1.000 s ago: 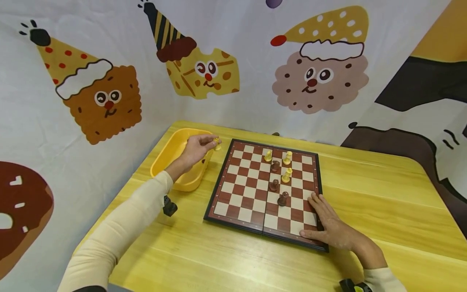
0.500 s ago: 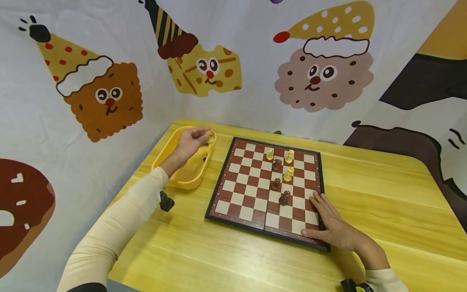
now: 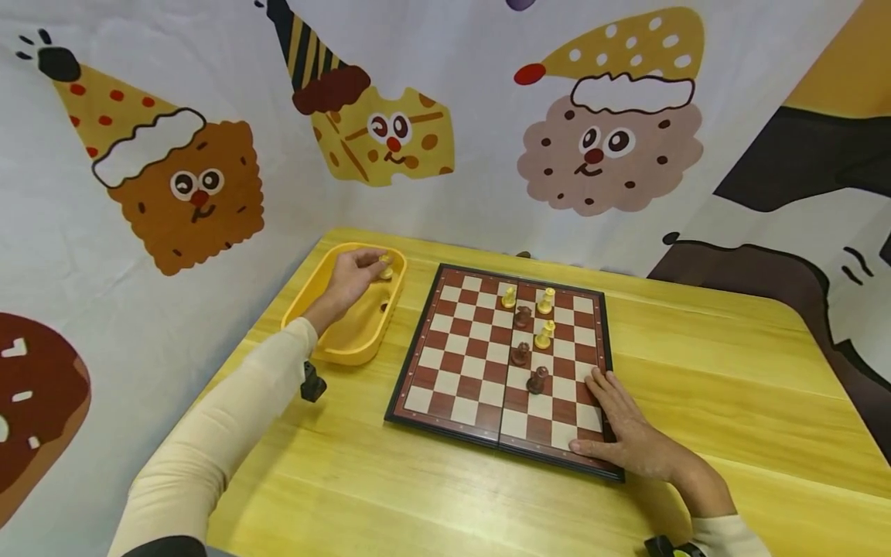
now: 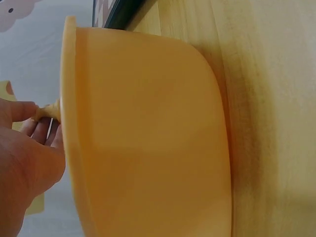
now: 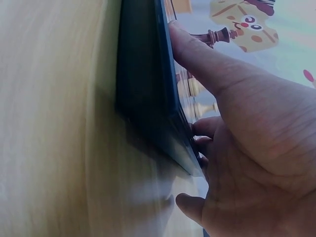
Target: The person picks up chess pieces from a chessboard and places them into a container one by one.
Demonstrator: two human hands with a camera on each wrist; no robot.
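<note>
Over the yellow tray [image 3: 348,354] at the back left, my left hand [image 3: 348,280] pinches a yellow chess piece [image 3: 386,269] between thumb and fingertips. In the left wrist view the chess piece [image 4: 49,112] shows just past the tray's rim, its lower part hidden by the tray wall. My right hand [image 3: 629,435] rests on the right edge of the chessboard [image 3: 459,363], fingers spread and thumb near the front corner. On the board stand three yellow pieces, one a rook-like piece [image 3: 546,301], and three brown pieces, the nearest brown piece [image 3: 537,380] toward the front.
A small dark thing [image 3: 384,307] lies in the tray by its right wall. The wooden table [image 3: 724,363] extends right of the board, and a cloth with cartoon prints [image 3: 473,209] hangs behind it.
My left hand has carried the yellow chess piece leftward from beside the tray's right rim to over the tray. The right hand and the pieces on the board have stayed put.
</note>
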